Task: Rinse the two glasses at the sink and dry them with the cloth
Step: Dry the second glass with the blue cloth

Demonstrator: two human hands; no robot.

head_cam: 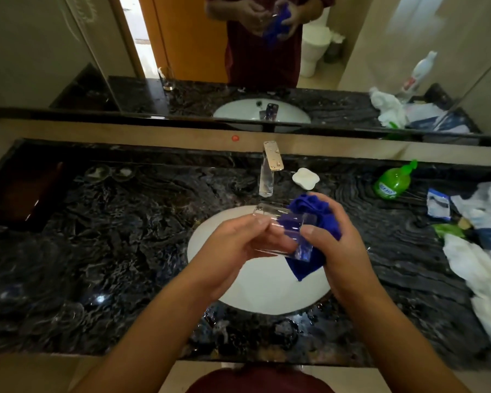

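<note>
Over the white oval sink basin [267, 290], the left hand [233, 245] curls its fingers round a clear drinking glass [284, 231] held on its side. The right hand [335, 239] grips a bunched blue cloth [309, 208] against the glass's base. Best to turn the glass slowly, pressing cloth inside and out — grip firm, since wet glass slips. The green plastic pump bottle [393, 182] near the counter's back right edge carries a label — unreadable here.
</note>
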